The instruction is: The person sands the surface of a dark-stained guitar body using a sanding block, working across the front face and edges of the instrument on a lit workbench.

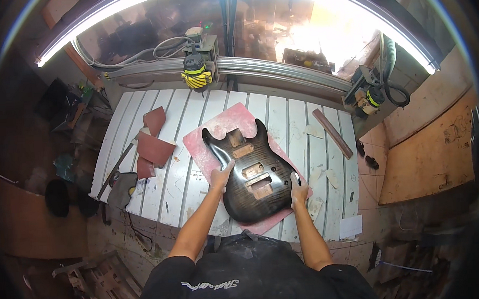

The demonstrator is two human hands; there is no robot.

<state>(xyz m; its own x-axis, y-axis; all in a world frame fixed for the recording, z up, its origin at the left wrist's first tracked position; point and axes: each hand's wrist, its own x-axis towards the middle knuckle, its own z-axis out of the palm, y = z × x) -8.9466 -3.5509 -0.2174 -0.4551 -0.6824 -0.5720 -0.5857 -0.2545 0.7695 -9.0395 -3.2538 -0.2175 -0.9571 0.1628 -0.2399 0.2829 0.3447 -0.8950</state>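
Evidently well on, across a slatted white table (256, 102) and over a pink pad (196, 147), the dark guitar body (274, 183) looks shaped, routed and stained, though its cavities (260, 186) show bare wood and no hardware is fitted. It lies between both hands, the left hand (221, 178) clasping the edge at its waist, the right hand (299, 193) gripping the opposite edge slightly lower; whether it's lifted, I can't tell.
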